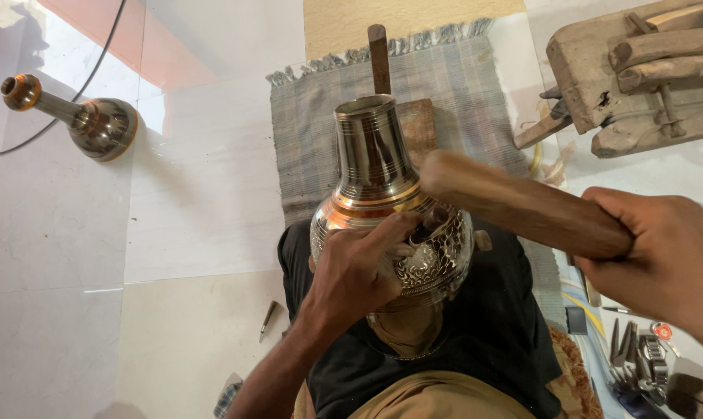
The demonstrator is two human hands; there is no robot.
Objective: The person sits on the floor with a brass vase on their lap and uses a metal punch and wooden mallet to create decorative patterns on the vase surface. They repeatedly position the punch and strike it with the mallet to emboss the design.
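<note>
My left hand (359,268) presses against the rounded belly of an engraved brass vase (390,213), fingers curled together on what looks like a small tool at the metal, though the tool itself is too hidden to name. The vase lies tilted in my lap on a black cloth (491,326), its flared mouth pointing away from me toward the far side. My right hand (662,252) is clamped around the near end of a wooden mallet (522,206), whose blurred head hangs just above my left fingers at the vase's shoulder. Beyond the vase a grey fringed mat (460,101) covers the floor, with a wooden block (417,124) on it. Far left on the pale tiled floor (95,271) lies a second brass vessel (87,120) on its side. Far right sits a rough wooden fixture (638,70); near right, a cluster of small metal tools (635,361).
</note>
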